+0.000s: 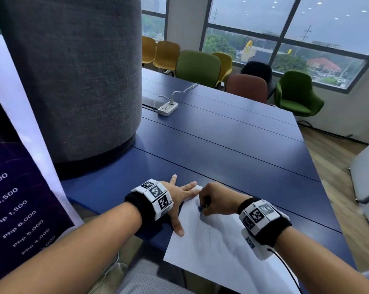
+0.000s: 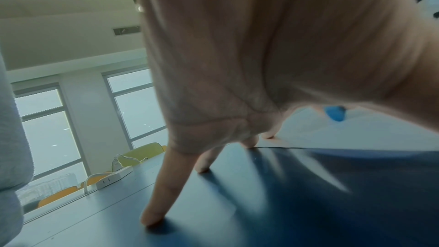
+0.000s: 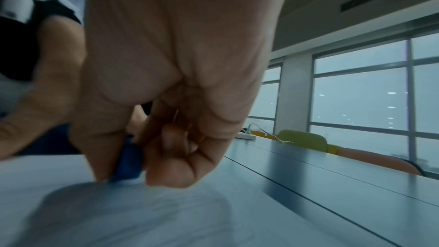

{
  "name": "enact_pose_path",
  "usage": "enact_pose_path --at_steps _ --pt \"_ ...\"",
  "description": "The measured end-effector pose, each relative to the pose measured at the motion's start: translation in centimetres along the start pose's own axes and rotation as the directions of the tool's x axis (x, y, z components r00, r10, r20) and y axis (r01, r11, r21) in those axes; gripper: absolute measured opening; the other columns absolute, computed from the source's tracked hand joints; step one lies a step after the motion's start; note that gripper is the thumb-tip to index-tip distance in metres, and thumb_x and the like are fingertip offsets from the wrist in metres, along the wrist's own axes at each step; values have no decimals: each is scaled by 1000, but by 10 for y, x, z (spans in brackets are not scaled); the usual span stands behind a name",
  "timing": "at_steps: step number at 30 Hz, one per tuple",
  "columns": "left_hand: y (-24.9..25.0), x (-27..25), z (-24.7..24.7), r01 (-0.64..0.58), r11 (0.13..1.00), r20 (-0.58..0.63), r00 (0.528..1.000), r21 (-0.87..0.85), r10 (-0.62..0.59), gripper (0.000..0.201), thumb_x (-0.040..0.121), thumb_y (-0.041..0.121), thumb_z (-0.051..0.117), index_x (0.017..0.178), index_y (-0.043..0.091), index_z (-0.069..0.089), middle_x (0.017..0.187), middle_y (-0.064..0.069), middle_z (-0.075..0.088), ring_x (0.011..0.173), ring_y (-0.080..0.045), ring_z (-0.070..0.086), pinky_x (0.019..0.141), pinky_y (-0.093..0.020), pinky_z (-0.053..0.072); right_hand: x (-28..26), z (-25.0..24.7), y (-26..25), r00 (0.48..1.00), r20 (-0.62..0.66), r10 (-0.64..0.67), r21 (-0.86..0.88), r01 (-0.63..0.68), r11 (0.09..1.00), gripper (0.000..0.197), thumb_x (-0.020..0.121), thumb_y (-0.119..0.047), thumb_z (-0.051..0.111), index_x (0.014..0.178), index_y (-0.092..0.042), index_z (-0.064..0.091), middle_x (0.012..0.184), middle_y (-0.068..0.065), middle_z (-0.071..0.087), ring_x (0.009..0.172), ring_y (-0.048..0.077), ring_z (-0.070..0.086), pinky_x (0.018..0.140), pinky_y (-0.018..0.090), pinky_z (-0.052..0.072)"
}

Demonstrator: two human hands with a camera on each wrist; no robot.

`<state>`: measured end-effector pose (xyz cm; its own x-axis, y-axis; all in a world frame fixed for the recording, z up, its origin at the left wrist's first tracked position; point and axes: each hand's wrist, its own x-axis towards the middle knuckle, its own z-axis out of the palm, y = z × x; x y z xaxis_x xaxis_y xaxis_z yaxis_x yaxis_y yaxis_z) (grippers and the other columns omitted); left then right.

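A white sheet of paper [image 1: 217, 249] with faint grey marks lies on the near edge of the dark blue table [image 1: 232, 141]. My left hand [image 1: 180, 198] lies flat with fingers spread, its fingers [image 2: 164, 194] and thumb pressing the table and the paper's left edge. My right hand [image 1: 213, 200] is curled and pinches a small blue eraser-like piece [image 1: 200, 207] against the paper near its far left corner. In the right wrist view the blue piece [image 3: 129, 162] sits between thumb and fingertips, touching the sheet. The left wrist view shows the blue piece [image 2: 335, 113] beyond my palm.
A large grey felt-covered column [image 1: 77, 77] rises at the table's left. A white power strip [image 1: 167, 108] with a cable lies farther back. Yellow, green and red chairs [image 1: 198, 64] line the far side by the windows. A printed banner [image 1: 13, 187] stands at the left.
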<state>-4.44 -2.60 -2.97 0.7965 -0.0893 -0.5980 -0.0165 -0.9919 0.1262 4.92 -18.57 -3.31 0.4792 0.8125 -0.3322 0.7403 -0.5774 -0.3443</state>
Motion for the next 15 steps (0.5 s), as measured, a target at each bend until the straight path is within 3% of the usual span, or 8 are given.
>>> enact_pose_path --at_steps 3,7,9,13,15 --pt "0 -1 0 6 1000 -4 1000 18 -6 134 61 64 82 150 46 -17 155 30 -23 145 -38 -22 108 -68 21 -5 -4 -3 995 97 -2 -12 3 1000 13 73 -24 79 73 -20 67 66 -10 61 52 1 52 49 14 40" --pt "0 -2 -1 9 1000 -6 1000 16 -8 133 61 65 81 151 45 -14 155 31 -22 145 -38 -22 110 -66 20 10 -14 11 983 -152 102 -56 -111 992 12 77 -26 72 74 -18 63 79 0 64 74 20 60 64 28 46" --pt "1 -1 0 4 1000 -18 1000 22 -3 134 60 65 82 150 47 -16 155 32 -22 146 -39 -21 110 -65 22 8 -7 7 988 -147 51 -105 -67 992 10 76 -23 71 78 -16 64 82 2 65 75 20 59 65 29 46" --pt "0 0 0 -3 1000 -17 1000 23 3 135 61 63 83 146 51 -22 156 30 -21 145 -41 -21 109 -66 23 -2 2 -9 995 58 -84 -103 89 991 12 77 -20 73 81 -12 67 77 -1 66 65 11 54 60 25 43" --pt "1 -2 -1 2 1000 -10 1000 16 -1 135 61 62 83 149 48 -20 156 29 -21 145 -41 -21 110 -65 23 6 -5 -1 999 -17 -33 -99 31 995 11 78 -24 73 77 -16 67 70 -5 61 65 12 54 58 24 40"
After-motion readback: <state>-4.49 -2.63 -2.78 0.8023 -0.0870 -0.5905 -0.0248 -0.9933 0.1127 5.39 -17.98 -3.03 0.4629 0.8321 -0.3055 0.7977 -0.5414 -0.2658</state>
